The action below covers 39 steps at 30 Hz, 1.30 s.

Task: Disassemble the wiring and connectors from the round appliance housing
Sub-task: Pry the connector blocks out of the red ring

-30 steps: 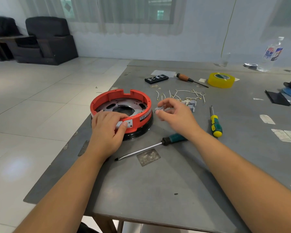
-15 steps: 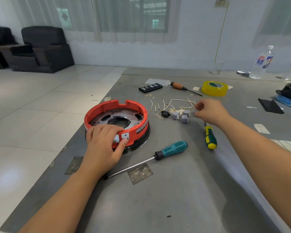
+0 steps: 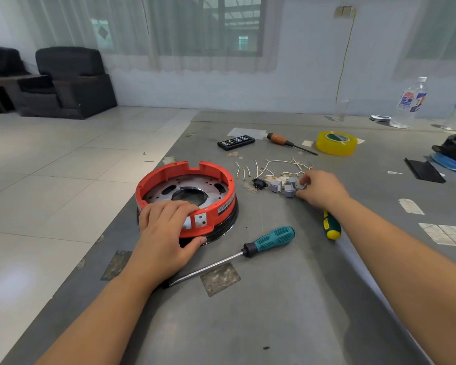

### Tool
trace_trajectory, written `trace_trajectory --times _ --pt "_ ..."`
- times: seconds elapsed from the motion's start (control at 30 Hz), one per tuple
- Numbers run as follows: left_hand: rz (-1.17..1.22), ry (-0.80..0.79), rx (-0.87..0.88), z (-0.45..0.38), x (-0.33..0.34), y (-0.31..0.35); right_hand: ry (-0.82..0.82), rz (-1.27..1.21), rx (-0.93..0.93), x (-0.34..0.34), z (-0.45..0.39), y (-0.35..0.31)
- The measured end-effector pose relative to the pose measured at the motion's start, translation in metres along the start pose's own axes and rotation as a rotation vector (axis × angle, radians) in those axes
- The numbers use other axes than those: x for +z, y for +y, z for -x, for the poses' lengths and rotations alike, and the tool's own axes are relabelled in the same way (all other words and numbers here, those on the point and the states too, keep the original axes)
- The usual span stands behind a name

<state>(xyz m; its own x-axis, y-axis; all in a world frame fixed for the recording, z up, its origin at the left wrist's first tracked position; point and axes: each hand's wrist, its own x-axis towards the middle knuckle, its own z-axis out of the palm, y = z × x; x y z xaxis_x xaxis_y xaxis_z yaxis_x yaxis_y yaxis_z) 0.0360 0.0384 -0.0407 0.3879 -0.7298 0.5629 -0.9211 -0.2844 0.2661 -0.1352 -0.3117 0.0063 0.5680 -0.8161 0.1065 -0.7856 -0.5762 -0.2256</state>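
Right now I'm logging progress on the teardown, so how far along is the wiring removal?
Mostly done, it seems: white wires, grey connectors and a black socket lie loose on the table. In hand: the right hand pinches a small part at that pile, while the left hand grips the orange housing. Its visible interior shows no wiring.

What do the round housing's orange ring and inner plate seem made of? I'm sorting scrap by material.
The orange ring looks like moulded plastic: uniform matte colour, ribs and notches formed into the wall. The inner plate looks like bare sheet metal, dull grey with a soft sheen and punched holes; which metal cannot be told.
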Motion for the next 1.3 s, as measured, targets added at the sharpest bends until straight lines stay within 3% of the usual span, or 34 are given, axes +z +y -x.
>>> trace_trajectory --times 0.07,0.17,0.23,0.3,0.37,0.73,0.87,0.97,1.13,1.3 --pt "-0.004 0.000 -0.002 0.000 0.000 0.000 0.078 0.012 -0.050 -0.003 0.014 -0.006" --pt "-0.004 0.002 0.000 0.000 0.000 -0.001 0.131 -0.214 -0.290 -0.003 0.052 -0.019" --pt "-0.005 0.007 -0.002 0.000 0.000 -0.002 0.019 -0.313 -0.480 -0.005 0.085 -0.029" --pt "-0.001 0.014 0.002 0.001 -0.001 -0.001 -0.140 -0.276 -0.647 -0.003 0.113 -0.038" --pt "0.005 0.022 0.006 0.001 -0.001 -0.001 -0.189 -0.172 -0.761 0.008 0.129 -0.040" --pt "0.058 0.007 -0.011 0.003 -0.005 -0.005 0.123 -0.010 -0.919 0.007 0.127 -0.010" --pt "0.049 0.015 -0.005 0.003 -0.003 -0.006 0.314 -0.128 -0.758 -0.007 0.119 0.017" --pt "0.040 0.027 0.003 0.003 -0.001 -0.006 0.418 -0.215 -0.442 -0.012 0.113 0.034" --pt "0.050 0.033 0.026 0.006 0.001 -0.002 0.355 -0.145 0.113 -0.015 0.102 0.054" --pt "0.076 0.032 0.073 0.007 0.001 0.007 0.253 -0.176 0.396 -0.014 0.097 0.073"
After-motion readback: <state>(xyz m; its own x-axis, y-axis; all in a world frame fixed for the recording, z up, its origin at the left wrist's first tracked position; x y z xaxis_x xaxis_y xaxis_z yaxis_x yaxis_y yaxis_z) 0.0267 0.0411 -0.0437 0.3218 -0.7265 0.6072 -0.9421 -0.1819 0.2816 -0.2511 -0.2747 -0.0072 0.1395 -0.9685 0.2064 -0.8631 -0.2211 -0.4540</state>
